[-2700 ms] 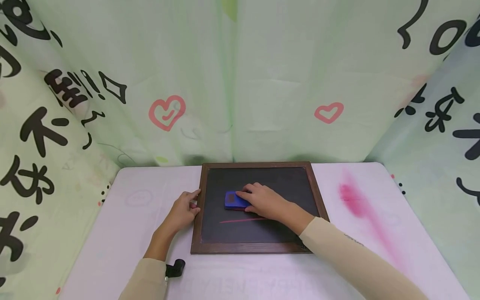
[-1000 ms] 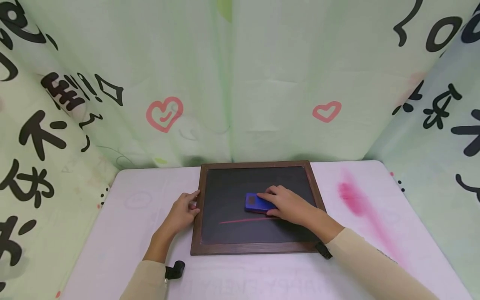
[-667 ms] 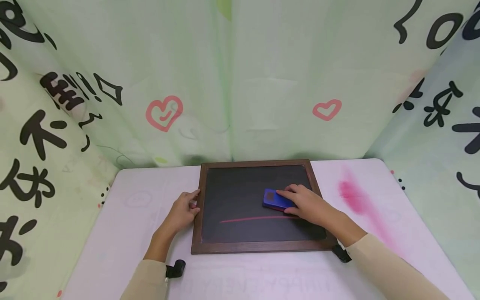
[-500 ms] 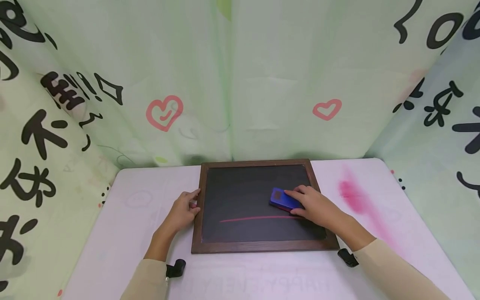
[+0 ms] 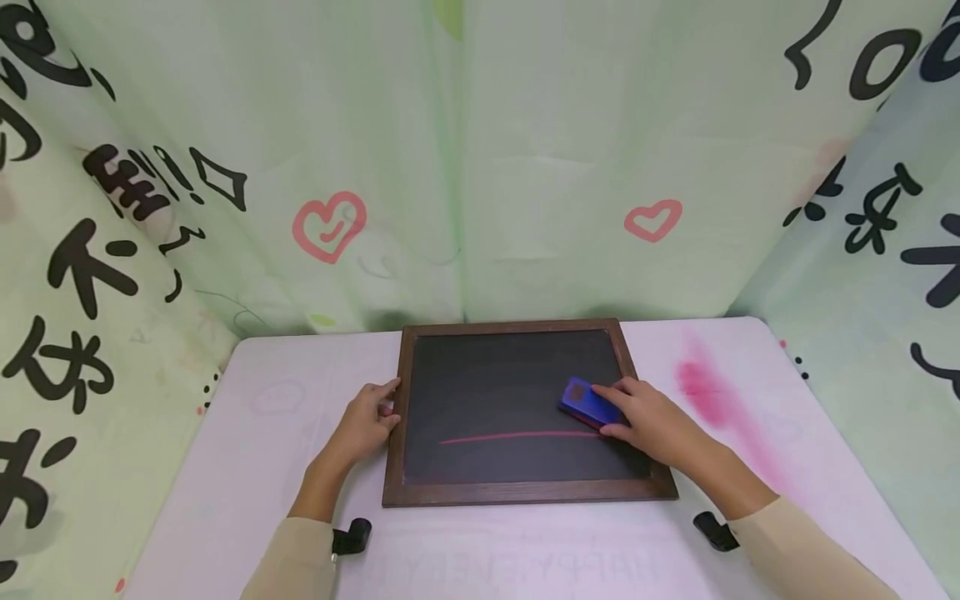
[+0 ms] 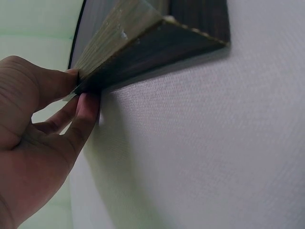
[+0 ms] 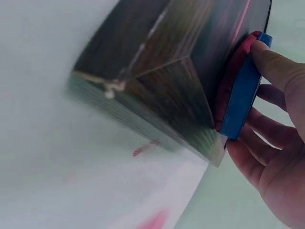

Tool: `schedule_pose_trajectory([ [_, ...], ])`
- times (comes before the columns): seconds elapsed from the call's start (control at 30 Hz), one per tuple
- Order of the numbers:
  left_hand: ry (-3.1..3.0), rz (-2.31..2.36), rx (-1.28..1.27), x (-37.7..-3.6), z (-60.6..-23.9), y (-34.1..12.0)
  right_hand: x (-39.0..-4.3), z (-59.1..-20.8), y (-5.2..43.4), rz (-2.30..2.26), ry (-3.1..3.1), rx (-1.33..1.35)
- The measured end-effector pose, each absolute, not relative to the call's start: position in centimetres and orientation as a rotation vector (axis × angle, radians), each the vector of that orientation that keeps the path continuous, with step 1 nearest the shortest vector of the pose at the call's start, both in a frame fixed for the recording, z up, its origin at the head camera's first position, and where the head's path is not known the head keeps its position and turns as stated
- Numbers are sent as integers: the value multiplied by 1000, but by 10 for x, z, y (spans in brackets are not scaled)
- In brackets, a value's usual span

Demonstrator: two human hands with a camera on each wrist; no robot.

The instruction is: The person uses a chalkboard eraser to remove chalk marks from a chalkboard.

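Observation:
A small chalkboard [image 5: 495,375] in a brown wooden frame lies on the table in the head view, a thin pink line [image 5: 517,435] drawn across its lower half. At the frame's left edge, my left hand [image 5: 363,423] holds on with its fingertips; the left wrist view shows digits pressed to the frame's side [image 6: 116,43]. My right hand [image 5: 660,421] grips a blue eraser [image 5: 581,398] near the board's right side, above the line's right end. In the right wrist view, the eraser's red felt [image 7: 234,78] faces the board, with thumb and fingers on its blue back.
The white table [image 5: 300,467] carries a pink smear [image 5: 705,392] right of the board. Patterned curtains [image 5: 540,167] hang behind and at both sides. Black wrist devices [image 5: 716,532] sit at both sleeves.
My right hand has slid the eraser rightward across the board, from left of centre to near the right edge, tilting it slightly. More of the pink line shows. My left hand stays put.

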State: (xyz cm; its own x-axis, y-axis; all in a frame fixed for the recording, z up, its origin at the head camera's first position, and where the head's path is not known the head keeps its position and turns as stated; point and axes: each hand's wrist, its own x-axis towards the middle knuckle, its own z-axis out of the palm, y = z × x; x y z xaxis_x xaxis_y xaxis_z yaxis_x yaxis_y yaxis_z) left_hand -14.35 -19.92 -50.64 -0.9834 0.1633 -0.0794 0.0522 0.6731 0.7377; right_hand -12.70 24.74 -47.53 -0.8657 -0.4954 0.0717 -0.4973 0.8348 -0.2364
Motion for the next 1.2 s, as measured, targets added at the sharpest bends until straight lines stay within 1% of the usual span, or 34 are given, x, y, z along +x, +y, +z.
schedule_pose_trajectory([
  [0.67,2737,1201,171,-143,-505,-199,-108,-479,238,391,-2986,763],
  [1.2,2734,1192,174,-141,-503,-199,-104,-477,203,282,-2932,842],
])
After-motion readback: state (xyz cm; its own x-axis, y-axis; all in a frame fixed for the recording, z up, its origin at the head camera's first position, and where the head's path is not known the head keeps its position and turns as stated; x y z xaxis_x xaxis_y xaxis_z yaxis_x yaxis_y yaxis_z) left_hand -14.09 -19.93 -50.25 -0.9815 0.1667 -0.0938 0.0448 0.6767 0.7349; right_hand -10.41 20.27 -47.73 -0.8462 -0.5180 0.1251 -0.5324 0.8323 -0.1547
